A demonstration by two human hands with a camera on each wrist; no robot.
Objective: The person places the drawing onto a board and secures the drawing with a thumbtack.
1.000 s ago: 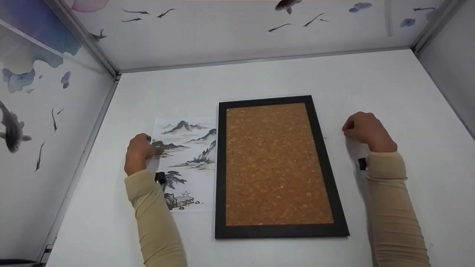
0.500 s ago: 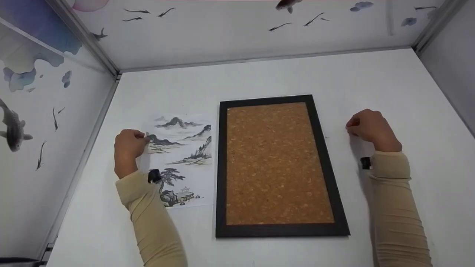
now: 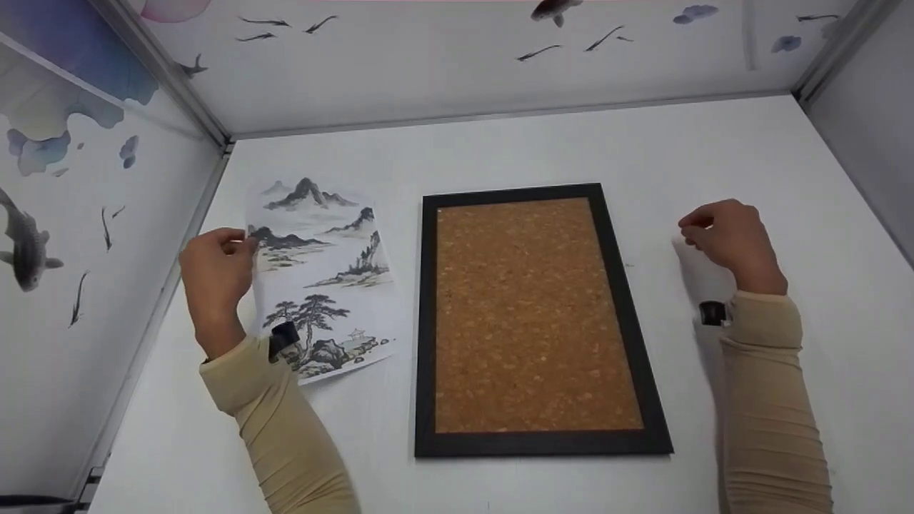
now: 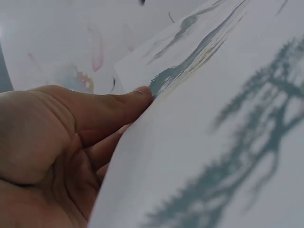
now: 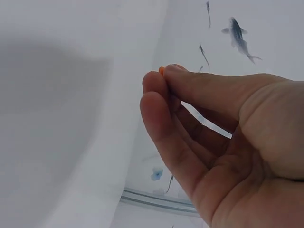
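Observation:
By its left edge, my left hand (image 3: 218, 282) pinches a paper sheet with an ink landscape print (image 3: 321, 264). The sheet is raised and its lower edge bows. In the left wrist view the thumb (image 4: 118, 107) lies on the printed face, fingers behind. Between thumb and fingertips my right hand (image 3: 735, 239) pinches a small orange object (image 5: 162, 70); only a speck of it shows, so I cannot tell its kind. A cork board (image 3: 532, 314) in a black frame lies flat between the hands.
The white table (image 3: 500, 153) carries the board and meets a back panel (image 3: 428, 71) printed with fish. A similar printed panel (image 3: 64, 235) stands along the left side, a plain grey one (image 3: 867, 121) along the right. Black wrist cameras sit at both cuffs.
My left hand has moved left and up, lifting the sheet off the table away from the board. My right hand has drifted slightly right and up. The board stays put.

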